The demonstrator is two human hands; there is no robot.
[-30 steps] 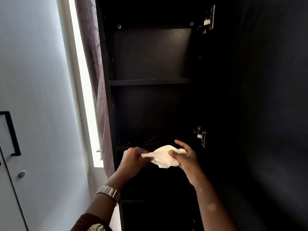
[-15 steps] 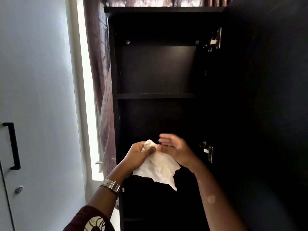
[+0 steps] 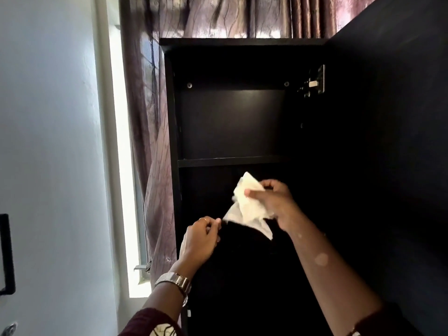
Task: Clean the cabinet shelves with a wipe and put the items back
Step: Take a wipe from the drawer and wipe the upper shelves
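Observation:
A tall black cabinet [image 3: 169, 141] stands open in front of me, and the compartment above its upper shelf [image 3: 230, 162] holds nothing. Just below that shelf, my right hand [image 3: 276, 204] grips a crumpled white wipe [image 3: 247, 209], which hangs partly unfolded. My left hand [image 3: 201, 238], with a ring and a wristwatch, is lower and to the left. Its thumb and fingertips pinch at the wipe's lower left corner. The compartments below are too dark to see into.
The open cabinet door [image 3: 392, 154] fills the right side, with a metal hinge [image 3: 315, 81] near the top. A purple curtain [image 3: 150, 166] and a bright window strip [image 3: 121, 166] lie left of the cabinet. Further left are a white wall and a black handle [image 3: 6, 253].
My view has tilted up, showing the cabinet's top. Both hands rose and drew apart, pulling the bunched wipe open, with the right hand now higher than the left.

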